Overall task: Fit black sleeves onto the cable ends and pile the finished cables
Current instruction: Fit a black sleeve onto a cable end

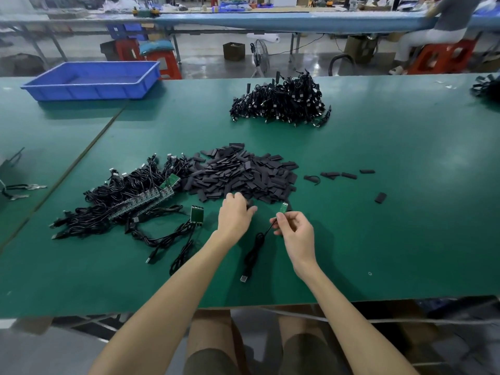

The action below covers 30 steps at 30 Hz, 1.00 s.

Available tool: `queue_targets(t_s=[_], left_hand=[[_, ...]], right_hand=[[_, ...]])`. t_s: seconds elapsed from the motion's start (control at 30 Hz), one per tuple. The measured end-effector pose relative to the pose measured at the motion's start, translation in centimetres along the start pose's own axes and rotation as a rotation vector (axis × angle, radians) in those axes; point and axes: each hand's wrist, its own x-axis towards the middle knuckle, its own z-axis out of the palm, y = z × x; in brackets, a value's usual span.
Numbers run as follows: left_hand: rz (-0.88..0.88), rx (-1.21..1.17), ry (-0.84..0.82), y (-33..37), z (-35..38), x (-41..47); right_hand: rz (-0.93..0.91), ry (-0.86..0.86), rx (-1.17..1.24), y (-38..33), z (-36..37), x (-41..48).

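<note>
Right hand (293, 228) pinches cable (254, 253) below green board (283, 207); left hand (235, 212) on sleeve pile (243, 174), grip unclear.

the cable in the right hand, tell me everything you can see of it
The cable is thin, black and looks rubber-coated. One end carries a small green circuit board, bare with no sleeve on it, pointing up and away from the person. The right hand pinches the wire just below the board. From there the cable drops to the green table, lies in a loose folded bundle and ends in a silvery USB plug nearest the table's front edge.
</note>
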Motion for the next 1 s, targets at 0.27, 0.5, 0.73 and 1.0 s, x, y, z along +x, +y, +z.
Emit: queue_targets(t_s=[0.27, 0.5, 0.73, 1.0], left_hand=[[-0.123, -0.088, -0.099, 0.1, -0.4, 1.4], [-0.158, -0.078, -0.074, 0.4, -0.1, 1.7], [-0.103, -0.317, -0.077, 0.2, 0.4, 1.6], [-0.079, -1.153, -0.377, -1.6, 0.3, -2.1]], right_hand=[[-0.027, 0.004, -0.025, 0.2, 0.0, 0.0], [-0.051, -0.009, -0.047, 0.2, 0.1, -0.1], [-0.062, -0.014, -0.073, 0.4, 0.0, 0.0], [-0.125, -0.12, -0.164, 0.5, -0.1, 0.0]])
